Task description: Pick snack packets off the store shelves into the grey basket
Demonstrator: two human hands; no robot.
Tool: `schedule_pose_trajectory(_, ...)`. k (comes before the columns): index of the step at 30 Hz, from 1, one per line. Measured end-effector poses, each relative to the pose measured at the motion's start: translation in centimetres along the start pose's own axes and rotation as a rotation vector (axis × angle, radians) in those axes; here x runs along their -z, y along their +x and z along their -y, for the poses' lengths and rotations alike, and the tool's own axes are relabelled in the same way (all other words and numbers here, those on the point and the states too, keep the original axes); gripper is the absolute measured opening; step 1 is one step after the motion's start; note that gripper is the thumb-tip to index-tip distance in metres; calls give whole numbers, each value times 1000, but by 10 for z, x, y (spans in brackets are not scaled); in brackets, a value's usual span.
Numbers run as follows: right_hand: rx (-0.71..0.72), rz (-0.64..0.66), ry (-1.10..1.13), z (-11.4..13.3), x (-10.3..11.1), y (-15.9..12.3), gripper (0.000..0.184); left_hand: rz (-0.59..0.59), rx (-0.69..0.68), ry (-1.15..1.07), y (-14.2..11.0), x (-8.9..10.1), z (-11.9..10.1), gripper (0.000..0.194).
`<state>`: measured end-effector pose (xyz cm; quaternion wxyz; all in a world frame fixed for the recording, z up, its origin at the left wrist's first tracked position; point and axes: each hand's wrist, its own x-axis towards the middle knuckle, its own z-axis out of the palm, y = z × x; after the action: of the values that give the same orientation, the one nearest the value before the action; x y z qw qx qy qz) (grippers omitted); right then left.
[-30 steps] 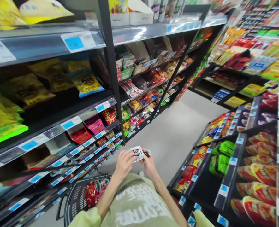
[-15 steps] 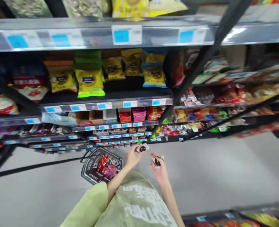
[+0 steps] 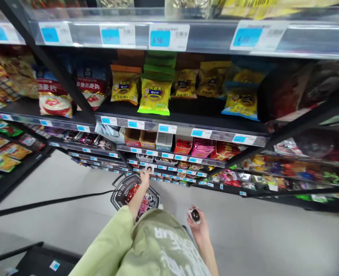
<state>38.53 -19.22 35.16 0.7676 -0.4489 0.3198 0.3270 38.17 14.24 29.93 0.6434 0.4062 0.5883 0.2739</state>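
Observation:
My left hand reaches forward and down towards a low shelf of small sweets, above a black shopping basket. Its fingers are pinched on a small white packet. My right hand stays near my waist, closed on another small white packet with a dark round piece showing. The basket stands on the grey floor in front of the shelving and holds red and pink packets.
Black shelving with blue price tags fills the view, stocked with yellow snack bags, red-and-white bags and open boxes. A second shelf unit stands at the left. Another dark basket edge shows bottom left.
My view has swung left to face the shelves. My hands have parted: the left has stretched out over the basket towards the low shelf, and the right has dropped back to my waist.

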Motion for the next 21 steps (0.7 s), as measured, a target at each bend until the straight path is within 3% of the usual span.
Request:
schedule_pose_trajectory(6,67,-52,65,-9,5,-2,23,-61,-146,184,71,-34,-70,35)
schedule_pose_trajectory(10,81,-59,110,-11,6,-5,31,-6,-281,358,73,-40,-83,53)
schedule_pose_trajectory(13,61,-101,159,-12,-2,-4,33,184,-378,492,34,-32,-55,64)
schedule_pose_trajectory(18,65,-24,43,-11,-43,0,42,853,-371,684,-72,4,20,36)
schedule_pose_trajectory(21,198,41,-107,-8,-73,3,46,1164,-342,694,-106,23,30,33)
